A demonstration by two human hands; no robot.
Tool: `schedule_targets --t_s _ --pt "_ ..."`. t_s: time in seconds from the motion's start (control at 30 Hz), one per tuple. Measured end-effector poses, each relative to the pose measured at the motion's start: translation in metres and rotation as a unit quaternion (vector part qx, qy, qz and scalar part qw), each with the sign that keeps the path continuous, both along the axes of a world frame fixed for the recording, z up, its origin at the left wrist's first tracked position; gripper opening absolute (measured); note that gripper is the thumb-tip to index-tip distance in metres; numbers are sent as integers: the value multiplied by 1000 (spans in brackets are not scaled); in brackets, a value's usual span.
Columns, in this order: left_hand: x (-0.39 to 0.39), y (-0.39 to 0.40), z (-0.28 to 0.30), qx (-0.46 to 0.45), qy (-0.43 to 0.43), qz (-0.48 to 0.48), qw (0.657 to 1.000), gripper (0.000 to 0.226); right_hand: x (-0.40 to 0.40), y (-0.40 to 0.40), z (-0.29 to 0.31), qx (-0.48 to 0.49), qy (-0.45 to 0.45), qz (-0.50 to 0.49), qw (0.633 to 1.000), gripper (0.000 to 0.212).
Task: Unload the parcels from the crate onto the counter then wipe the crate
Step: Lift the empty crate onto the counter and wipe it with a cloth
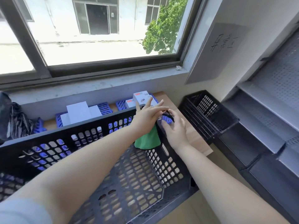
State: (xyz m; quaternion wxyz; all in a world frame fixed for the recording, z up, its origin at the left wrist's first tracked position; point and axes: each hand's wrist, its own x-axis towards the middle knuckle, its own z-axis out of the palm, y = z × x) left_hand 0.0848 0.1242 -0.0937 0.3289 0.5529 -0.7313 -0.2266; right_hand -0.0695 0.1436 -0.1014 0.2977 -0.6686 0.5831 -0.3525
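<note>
Daylight is pouring in through a wide window (100, 29) with a dark frame, showing a pale building and a green tree (163, 28) outside. A grey sill (97, 84) is running beneath it. On the right wall a grey board (218, 52) is hanging (handwritten marks on it, unreadable). Grey perforated metal shelving (275, 88) is standing along the right side.

Bright window (100, 29) daylight, fisheye-warped edges
</note>
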Motion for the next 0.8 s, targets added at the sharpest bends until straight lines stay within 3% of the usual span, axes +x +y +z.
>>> schedule_targets --t_s 0.2,0.27,0.37,0.5,0.6,0.7,0.8 --pt "8 24 42 25 82 -35 996 41 4 7 43 81 -298 35 950 15" --pt "12 34 58 72 123 -44 989 41 4 5 59 127 -344 42 929 5" --pt "24 49 71 108 186 -33 976 37 2 3 76 155 -305 85 936 4" --pt "39 62 68 104 182 63 976 34 3 -6 94 130 -214 87 964 21" --pt "37 75 66 91 216 140 962 33 10 -5 107 96 -155 124 975 12" --pt "31 97 63 116 254 129 951 50 24 5 118 60 -152 145 976 15" --pt "19 115 52 102 219 152 958 81 32 18 120 16 -137 166 976 16"
